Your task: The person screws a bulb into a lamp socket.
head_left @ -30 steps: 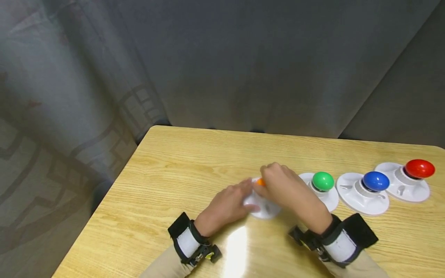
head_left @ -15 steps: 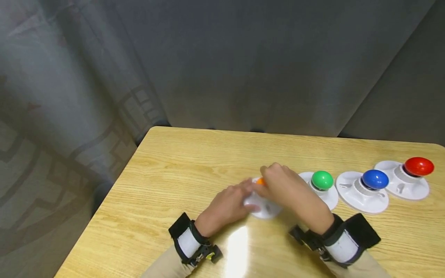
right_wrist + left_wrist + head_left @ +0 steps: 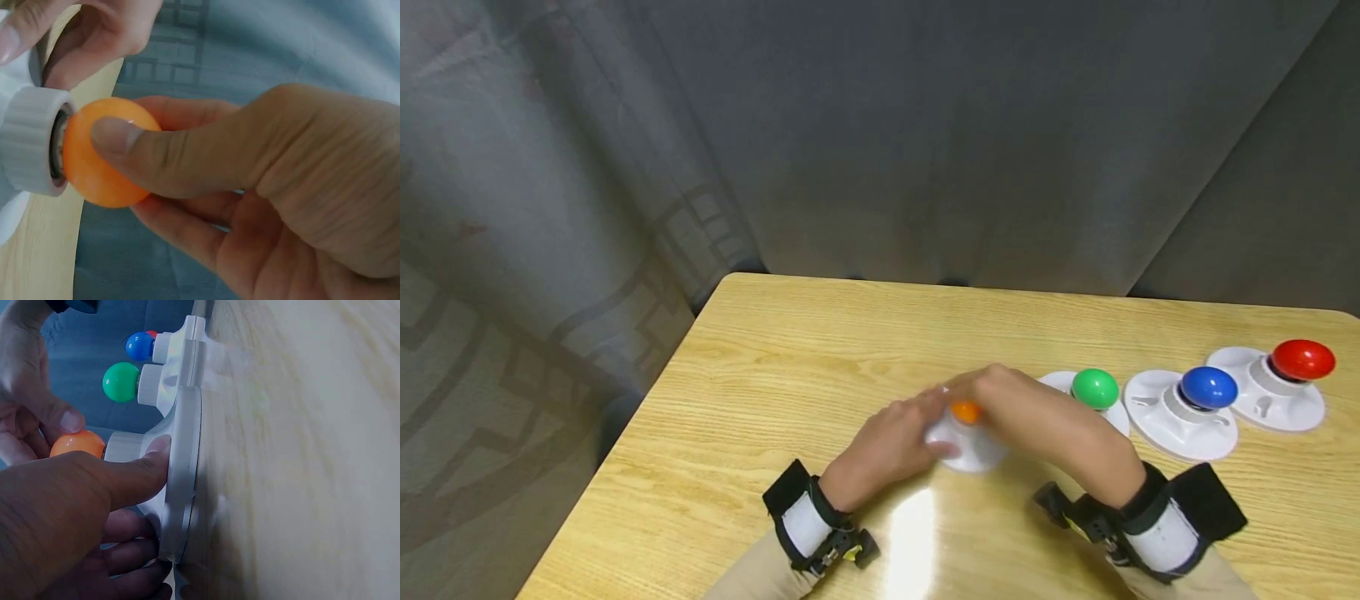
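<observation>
An orange light bulb (image 3: 964, 411) sits at the mouth of a white lamp holder (image 3: 976, 457) with a round base. Thumb and fingers of my right hand (image 3: 250, 162) pinch the bulb's globe; in the right wrist view a bit of its metal cap shows inside the ribbed collar (image 3: 28, 144). My left hand (image 3: 887, 442) grips the base by its edge, the thumb along the side by the collar in the left wrist view and the other fingers curled around the far edge. In the head view the right hand (image 3: 1030, 417) partly covers the holder.
To the right stand white holders with a green bulb (image 3: 1095, 389), a blue bulb (image 3: 1209, 387) and a red bulb (image 3: 1303, 359). The wooden table (image 3: 820, 333) ends at a grey curtain (image 3: 925, 150) behind.
My right wrist has turned and shifted a little right and down, so more of the orange bulb shows. The left hand and the base have stayed put.
</observation>
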### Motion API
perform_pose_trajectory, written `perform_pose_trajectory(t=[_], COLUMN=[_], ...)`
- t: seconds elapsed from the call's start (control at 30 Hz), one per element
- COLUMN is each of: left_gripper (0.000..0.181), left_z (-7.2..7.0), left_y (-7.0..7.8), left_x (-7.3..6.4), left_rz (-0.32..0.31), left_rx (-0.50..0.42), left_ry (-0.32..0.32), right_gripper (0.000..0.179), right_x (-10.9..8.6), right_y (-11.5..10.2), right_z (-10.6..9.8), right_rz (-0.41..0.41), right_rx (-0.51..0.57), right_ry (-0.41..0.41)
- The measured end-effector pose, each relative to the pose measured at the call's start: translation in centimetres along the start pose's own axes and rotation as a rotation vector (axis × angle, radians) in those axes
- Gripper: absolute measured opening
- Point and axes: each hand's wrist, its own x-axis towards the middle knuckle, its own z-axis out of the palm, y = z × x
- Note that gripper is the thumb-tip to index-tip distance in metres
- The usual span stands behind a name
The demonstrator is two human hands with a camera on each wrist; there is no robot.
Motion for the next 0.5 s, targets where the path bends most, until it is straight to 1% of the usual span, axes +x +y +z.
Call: perform_pose_trajectory(t=[0.07,0.2,0.5], left_gripper=[0.074,0.075,0.075], left_z=[-0.01,0.02,0.0], left_y=[0.05,0.08,0.08], left_x=[0.03,0.04,-0.06], left_rz=[-0.008,-0.013,-0.01], left_rx=[0.011,0.018,0.013], left_ry=[-0.005,-0.01,-0.016], right_gripper=[0.042,0.04,0.043], right_x=[0.13,0.16,0.32], right_y=[0.23,0.49,0.51], right_z=[0.17,0.27,0.3], right_rz=[-0.036,-0.045,0.035], right_rx=[0.012,0.002,-0.031], right_ry=[0.014,0.026,0.022])
